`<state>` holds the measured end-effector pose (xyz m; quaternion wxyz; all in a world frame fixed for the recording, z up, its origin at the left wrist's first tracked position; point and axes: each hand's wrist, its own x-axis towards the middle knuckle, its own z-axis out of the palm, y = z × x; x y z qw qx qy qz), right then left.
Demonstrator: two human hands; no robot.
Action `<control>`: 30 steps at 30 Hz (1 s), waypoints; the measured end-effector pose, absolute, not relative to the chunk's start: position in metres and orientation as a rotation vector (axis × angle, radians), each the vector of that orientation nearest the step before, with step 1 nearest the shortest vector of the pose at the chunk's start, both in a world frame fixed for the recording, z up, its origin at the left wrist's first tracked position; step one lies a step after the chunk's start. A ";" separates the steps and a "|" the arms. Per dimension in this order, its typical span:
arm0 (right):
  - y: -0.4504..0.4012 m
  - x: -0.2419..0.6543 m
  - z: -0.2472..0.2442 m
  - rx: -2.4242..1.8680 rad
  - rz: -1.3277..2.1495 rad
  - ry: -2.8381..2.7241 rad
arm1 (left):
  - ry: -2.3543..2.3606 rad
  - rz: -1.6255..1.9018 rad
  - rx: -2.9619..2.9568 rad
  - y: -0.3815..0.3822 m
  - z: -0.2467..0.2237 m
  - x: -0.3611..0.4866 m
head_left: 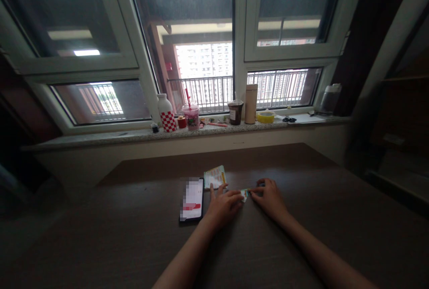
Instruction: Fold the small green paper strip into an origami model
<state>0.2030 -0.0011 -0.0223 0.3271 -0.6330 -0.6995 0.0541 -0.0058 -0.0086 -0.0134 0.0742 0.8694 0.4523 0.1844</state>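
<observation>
A small colourful paper piece (244, 195) lies on the brown table between my hands. My left hand (223, 204) rests with its fingers spread, some fingertips on the piece's left edge and others near a printed sheet or packet (215, 177). From the other side, my right hand (268, 197) pinches the piece's right corner between thumb and forefinger. Left of my left hand, a phone (191, 200) with a lit screen lies flat, close to the printed sheet.
Beyond the brown table (134, 190), a stone windowsill (208, 131) holds a checkered bottle (167, 117), a pink cup (191, 117), a dark cup (235, 112), a beige flask (250, 103), yellow tape (266, 117) and black scissors (289, 120).
</observation>
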 end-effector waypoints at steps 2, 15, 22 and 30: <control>0.000 0.203 -0.021 -1.690 0.114 -1.818 | 1.354 0.558 2.604 -0.009 -0.013 -0.006; -0.001 0.202 -0.022 -1.760 0.037 -1.818 | 1.335 0.553 2.575 -0.009 -0.013 -0.005; 0.002 0.200 -0.024 -1.764 0.053 -1.798 | 1.347 0.526 2.599 -0.011 -0.011 -0.005; 0.005 0.196 -0.023 -1.806 0.025 -1.814 | 1.362 0.558 2.607 -0.010 -0.014 -0.005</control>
